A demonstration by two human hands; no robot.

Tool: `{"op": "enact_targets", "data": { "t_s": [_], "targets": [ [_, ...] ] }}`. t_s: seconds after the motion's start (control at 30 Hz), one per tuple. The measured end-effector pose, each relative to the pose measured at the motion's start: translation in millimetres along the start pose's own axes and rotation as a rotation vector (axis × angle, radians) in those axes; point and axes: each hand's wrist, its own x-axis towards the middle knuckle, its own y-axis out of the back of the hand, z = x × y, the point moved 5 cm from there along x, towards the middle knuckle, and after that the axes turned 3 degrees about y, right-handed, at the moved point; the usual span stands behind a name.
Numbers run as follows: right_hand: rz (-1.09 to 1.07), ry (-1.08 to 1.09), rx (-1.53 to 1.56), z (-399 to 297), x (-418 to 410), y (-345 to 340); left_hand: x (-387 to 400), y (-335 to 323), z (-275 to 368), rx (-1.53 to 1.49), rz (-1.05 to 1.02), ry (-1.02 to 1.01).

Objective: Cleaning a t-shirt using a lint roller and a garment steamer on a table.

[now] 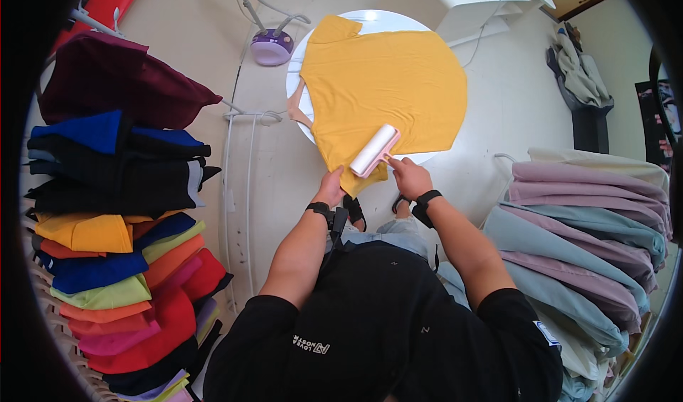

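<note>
A yellow short-sleeved T-shirt [389, 82] lies spread on a round white table [368, 15], its neck to the left. Part of a pinkish clothes hanger [300, 108] shows at the neck opening. My left hand [330, 187] grips the edge of the near sleeve, which hangs over the table's near side. In my right hand [412, 179] is the pink handle of a lint roller [374, 150]; its white roll rests on or just over the shirt near that sleeve.
Folded garments of many colours [122, 295] hang on a rack at left, with a maroon garment [122, 82] above. Pink, blue and cream garments [576, 242] hang at right. A purple garment steamer [272, 47] stands behind the table, left of a white counter [453, 7].
</note>
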Motion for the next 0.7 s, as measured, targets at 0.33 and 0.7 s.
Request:
{"op": "enact_targets", "data": {
  "t_s": [0.33,0.7],
  "targets": [
    [0.142,-0.084,-0.082,49.3,-54.7,33.3,-5.9,14.1,4.4,0.668,0.402,-0.352],
    [0.077,-0.071,-0.134,24.5,-43.3,18.8,-16.9,11.0,2.2,0.614,0.249,-0.158]
  ]
}}
